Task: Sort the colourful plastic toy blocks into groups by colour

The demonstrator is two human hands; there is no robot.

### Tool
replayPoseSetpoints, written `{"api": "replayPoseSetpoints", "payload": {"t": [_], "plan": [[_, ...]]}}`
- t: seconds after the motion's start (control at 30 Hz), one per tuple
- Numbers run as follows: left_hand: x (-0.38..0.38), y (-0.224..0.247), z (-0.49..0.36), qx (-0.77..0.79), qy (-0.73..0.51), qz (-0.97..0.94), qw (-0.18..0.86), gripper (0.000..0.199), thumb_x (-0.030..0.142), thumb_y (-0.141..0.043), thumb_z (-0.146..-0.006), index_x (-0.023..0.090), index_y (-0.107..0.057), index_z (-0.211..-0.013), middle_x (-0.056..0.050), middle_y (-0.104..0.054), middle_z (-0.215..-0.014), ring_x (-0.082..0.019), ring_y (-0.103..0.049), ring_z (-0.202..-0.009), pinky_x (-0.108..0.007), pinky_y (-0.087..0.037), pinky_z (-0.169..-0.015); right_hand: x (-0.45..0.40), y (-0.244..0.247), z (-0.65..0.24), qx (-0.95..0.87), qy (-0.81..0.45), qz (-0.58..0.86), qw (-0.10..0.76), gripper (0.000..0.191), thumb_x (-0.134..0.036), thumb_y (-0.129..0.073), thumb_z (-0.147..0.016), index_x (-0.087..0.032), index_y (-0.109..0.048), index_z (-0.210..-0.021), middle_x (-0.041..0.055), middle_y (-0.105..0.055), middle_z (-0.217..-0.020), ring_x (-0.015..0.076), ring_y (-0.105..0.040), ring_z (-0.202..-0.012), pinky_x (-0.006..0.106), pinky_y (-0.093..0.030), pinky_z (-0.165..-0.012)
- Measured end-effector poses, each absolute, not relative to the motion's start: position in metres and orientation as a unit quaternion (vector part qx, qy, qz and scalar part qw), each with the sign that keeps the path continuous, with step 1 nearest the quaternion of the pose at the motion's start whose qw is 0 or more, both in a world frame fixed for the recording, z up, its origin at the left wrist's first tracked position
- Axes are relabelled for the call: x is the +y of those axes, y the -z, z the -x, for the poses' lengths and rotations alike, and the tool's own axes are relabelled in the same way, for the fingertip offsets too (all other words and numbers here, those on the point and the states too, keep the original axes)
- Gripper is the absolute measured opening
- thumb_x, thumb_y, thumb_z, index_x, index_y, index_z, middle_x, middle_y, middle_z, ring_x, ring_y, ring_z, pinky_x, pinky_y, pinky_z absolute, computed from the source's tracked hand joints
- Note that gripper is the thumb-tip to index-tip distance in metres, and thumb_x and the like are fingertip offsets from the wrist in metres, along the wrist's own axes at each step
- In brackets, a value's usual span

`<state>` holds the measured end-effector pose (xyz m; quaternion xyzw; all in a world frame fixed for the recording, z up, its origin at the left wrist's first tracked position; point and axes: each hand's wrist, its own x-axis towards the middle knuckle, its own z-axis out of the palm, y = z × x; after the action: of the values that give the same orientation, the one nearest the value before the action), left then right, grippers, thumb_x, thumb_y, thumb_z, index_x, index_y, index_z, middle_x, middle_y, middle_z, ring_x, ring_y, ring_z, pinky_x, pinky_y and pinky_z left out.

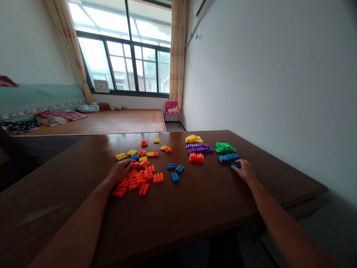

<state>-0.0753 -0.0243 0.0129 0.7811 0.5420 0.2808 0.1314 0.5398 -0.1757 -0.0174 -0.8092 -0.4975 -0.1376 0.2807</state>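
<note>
My right hand (245, 171) pinches a blue plastic piece made of short joined tubes (235, 163), at the near edge of a group of blue pieces (228, 158). My left hand (121, 172) rests at the left side of a loose heap of orange pieces (141, 176), fingers stretched out over it; the undersides of the fingers are hidden. Beyond that hand lie several yellow pieces (121, 156) and a blue piece (135, 157). Between the hands are a few loose blue pieces (175, 177).
Grouped pieces stand on the right of the brown table (178, 208): yellow (194, 139), purple (199, 148), green (225, 147) and orange (196, 158). A white wall (267, 82) runs along the right. Behind are a bed (128, 120) and a pink chair (171, 106).
</note>
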Motion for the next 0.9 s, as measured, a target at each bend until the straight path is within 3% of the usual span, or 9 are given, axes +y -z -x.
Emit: {"api": "replayPoseSetpoints", "payload": {"t": [0.17, 0.3, 0.43, 0.57, 0.73, 0.8, 0.9], "plan": [[-0.023, -0.007, 0.075, 0.519, -0.298, -0.793, 0.115, 0.045, 0.048, -0.041, -0.084, 0.020, -0.070, -0.103, -0.007, -0.069, -0.110, -0.023, -0.062, -0.102, -0.032, -0.047, -0.091, -0.162, -0.012, -0.497, -0.563, 0.193, 0.713, 0.371, 0.036, -0.047, -0.051, -0.083, -0.017, -0.061, -0.101, 0.0135, -0.063, -0.102, 0.0278, -0.056, -0.098, 0.042, -0.043, -0.088], [-0.024, -0.006, 0.072, 0.526, -0.310, -0.786, 0.099, 0.040, 0.045, -0.044, -0.084, 0.021, -0.071, -0.100, -0.007, -0.069, -0.108, -0.023, -0.062, -0.100, -0.032, -0.047, -0.091, -0.142, -0.032, -0.409, -0.712, 0.042, 0.599, 0.365, 0.032, -0.042, -0.051, -0.086, -0.018, -0.060, -0.106, 0.0095, -0.065, -0.099, 0.0225, -0.059, -0.092, 0.037, -0.046, -0.086], [-0.025, -0.003, 0.074, 0.534, -0.317, -0.779, 0.088, 0.037, 0.042, -0.046, -0.085, 0.020, -0.071, -0.100, -0.008, -0.068, -0.105, -0.022, -0.063, -0.096, -0.033, -0.048, -0.088, -0.127, -0.042, -0.300, -0.807, -0.123, 0.485, 0.313, 0.029, -0.035, -0.053, -0.087, -0.019, -0.060, -0.111, 0.0065, -0.065, -0.100, 0.0167, -0.061, -0.085, 0.030, -0.049, -0.077], [-0.024, 0.001, 0.076, 0.540, -0.335, -0.767, 0.085, 0.035, 0.038, -0.046, -0.086, 0.018, -0.071, -0.100, -0.008, -0.068, -0.105, -0.021, -0.063, -0.095, -0.031, -0.048, -0.087, -0.117, -0.052, -0.219, -0.865, -0.112, 0.437, 0.218, 0.024, -0.028, -0.055, -0.087, -0.019, -0.063, -0.107, 0.0072, -0.065, -0.105, 0.0164, -0.061, -0.086, 0.029, -0.048, -0.079], [-0.025, -0.001, 0.073, 0.536, -0.341, -0.767, 0.090, 0.034, 0.035, -0.045, -0.087, 0.017, -0.071, -0.100, -0.009, -0.070, -0.104, -0.021, -0.064, -0.095, -0.031, -0.048, -0.087, -0.102, -0.056, -0.194, -0.878, -0.086, 0.469, 0.050, 0.043, -0.052, -0.067, -0.075, -0.018, -0.066, -0.102, 0.0108, -0.064, -0.103, 0.0221, -0.062, -0.086, 0.031, -0.047, -0.076], [-0.025, -0.003, 0.073, 0.544, -0.343, -0.759, 0.099, 0.033, 0.034, -0.046, -0.086, 0.018, -0.071, -0.099, -0.008, -0.070, -0.103, -0.021, -0.064, -0.095, -0.030, -0.048, -0.086, -0.098, -0.053, -0.198, -0.881, -0.086, 0.464, 0.034, 0.045, -0.052, -0.069, -0.073, -0.019, -0.066, -0.103, 0.0102, -0.063, -0.105, 0.0231, -0.061, -0.090, 0.032, -0.047, -0.079], [-0.025, -0.006, 0.073, 0.565, -0.356, -0.734, 0.123, 0.033, 0.033, -0.046, -0.087, 0.017, -0.072, -0.100, -0.008, -0.072, -0.103, -0.021, -0.065, -0.095, -0.029, -0.049, -0.085, -0.099, -0.049, -0.199, -0.882, -0.045, 0.461, 0.080, 0.050, -0.046, -0.070, -0.074, -0.022, -0.061, -0.117, 0.0104, -0.060, -0.117, 0.0274, -0.053, -0.108, 0.038, -0.045, -0.087]]}}
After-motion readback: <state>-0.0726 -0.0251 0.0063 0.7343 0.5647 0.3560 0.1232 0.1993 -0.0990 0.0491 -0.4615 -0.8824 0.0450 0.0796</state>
